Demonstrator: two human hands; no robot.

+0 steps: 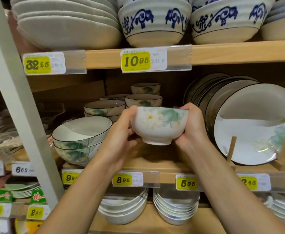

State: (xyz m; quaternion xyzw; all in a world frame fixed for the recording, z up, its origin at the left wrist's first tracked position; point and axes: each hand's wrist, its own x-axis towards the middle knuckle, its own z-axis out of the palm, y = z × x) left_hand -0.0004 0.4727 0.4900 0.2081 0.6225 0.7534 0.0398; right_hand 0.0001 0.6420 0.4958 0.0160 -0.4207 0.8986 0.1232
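A small white bowl (158,125) painted with a white lotus and green leaves is held upright in front of the middle shelf. My left hand (121,132) grips its left side, thumb up at the rim and fingers under the foot. My right hand (191,127) grips the right side, fingers curled over the rim. The bowl hangs above the wooden shelf board (155,162), touching nothing else.
Matching lotus bowls (143,98) are stacked behind, two larger ones (81,135) at the left. Plates (251,125) lean in a wooden rack on the right. Blue-patterned bowls (153,22) sit on the shelf above. A grey upright post (20,98) runs at left.
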